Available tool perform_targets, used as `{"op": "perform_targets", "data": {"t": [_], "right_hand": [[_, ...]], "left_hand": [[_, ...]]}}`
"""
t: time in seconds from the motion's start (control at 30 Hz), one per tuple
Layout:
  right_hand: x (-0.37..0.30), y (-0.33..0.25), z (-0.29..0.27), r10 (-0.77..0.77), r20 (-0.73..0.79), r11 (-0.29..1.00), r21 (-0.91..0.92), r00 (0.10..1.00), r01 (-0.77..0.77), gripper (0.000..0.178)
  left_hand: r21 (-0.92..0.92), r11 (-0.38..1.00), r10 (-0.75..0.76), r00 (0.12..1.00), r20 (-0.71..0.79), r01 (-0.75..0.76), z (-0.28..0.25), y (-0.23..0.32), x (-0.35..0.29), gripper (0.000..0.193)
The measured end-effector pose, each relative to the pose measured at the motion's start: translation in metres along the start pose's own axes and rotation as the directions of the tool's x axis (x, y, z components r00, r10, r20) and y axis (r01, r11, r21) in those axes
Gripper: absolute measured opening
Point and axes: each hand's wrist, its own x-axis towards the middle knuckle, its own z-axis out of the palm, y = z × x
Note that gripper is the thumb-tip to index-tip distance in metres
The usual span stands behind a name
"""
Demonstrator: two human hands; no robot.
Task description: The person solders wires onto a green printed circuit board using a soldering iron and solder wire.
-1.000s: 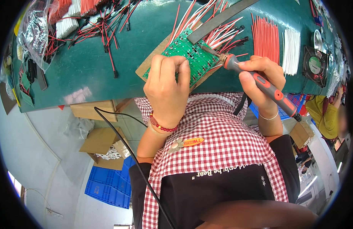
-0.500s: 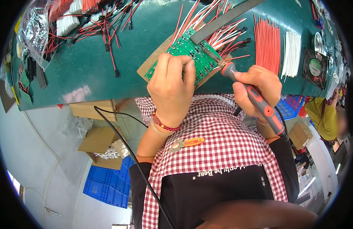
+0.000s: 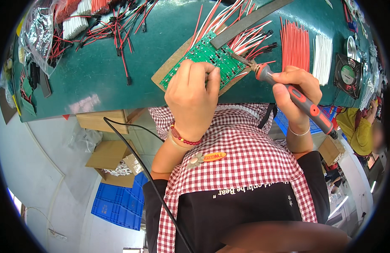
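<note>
Head view, from the left: a clear plastic bag (image 3: 39, 38) lies on the green tabletop (image 3: 161, 33), and loose red and black leads (image 3: 123, 59) with black plugs (image 3: 128, 81) spread to its right. Next comes the left hand (image 3: 193, 99), over the near part of the green circuit board (image 3: 207, 57); its fingers are curled and drawn together, thumb close to forefinger, and I cannot tell whether they pinch something thin. The circuit board lies at a slant on a brown slab (image 3: 172, 63), near the front edge of the tabletop. Red and white wires (image 3: 205, 21) fan out past its far side, and a dark metal bar (image 3: 245, 26) reaches over it with one end. The right hand (image 3: 307, 84) grips a grey and red soldering iron (image 3: 307, 104) between thumb and fingers, its tip over the board's right part; contact cannot be made out. Farther right lie a red wire bundle (image 3: 295, 46), a white wire bundle (image 3: 322, 59) and a small fan (image 3: 348, 75).

The step in hand looks like soldering on the board; the next move seems to call for a steady tip on one joint, left fingers well clear of the heat.
</note>
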Motion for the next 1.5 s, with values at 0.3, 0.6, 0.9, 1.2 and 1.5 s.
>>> {"op": "perform_targets", "data": {"t": [0.3, 0.6, 0.9, 1.2, 1.5], "right_hand": [[0.0, 0.005, -0.001, 0.031, 0.009, 0.999, 0.008, 0.999, -0.031, 0.015], [0.001, 0.005, 0.0, 0.027, 0.027, 0.999, 0.026, 0.999, -0.028, 0.016], [0.004, 0.005, -0.003, -0.017, 0.056, 1.0, 0.02, 0.998, 0.016, 0.017], [0.0, 0.002, -0.004, -0.025, -0.011, 0.997, 0.069, 1.0, 0.026, 0.017], [0.003, 0.003, 0.004, -0.028, -0.012, 0.999, 0.044, 1.0, 0.029, 0.016]], "left_hand": [[0.007, 1.0, 0.012, 1.0, 0.022, -0.012, -0.001, -0.001, 0.001, 0.013], [0.018, 1.0, 0.011, 1.0, 0.018, -0.011, 0.003, -0.002, 0.002, 0.018], [0.045, 0.999, 0.028, 0.998, 0.047, -0.03, 0.006, -0.002, 0.0, 0.017], [0.04, 0.999, 0.021, 1.0, 0.013, -0.021, -0.003, -0.002, 0.005, 0.014], [0.008, 0.999, 0.037, 0.999, 0.018, -0.037, 0.007, -0.005, 0.004, 0.018]]}}
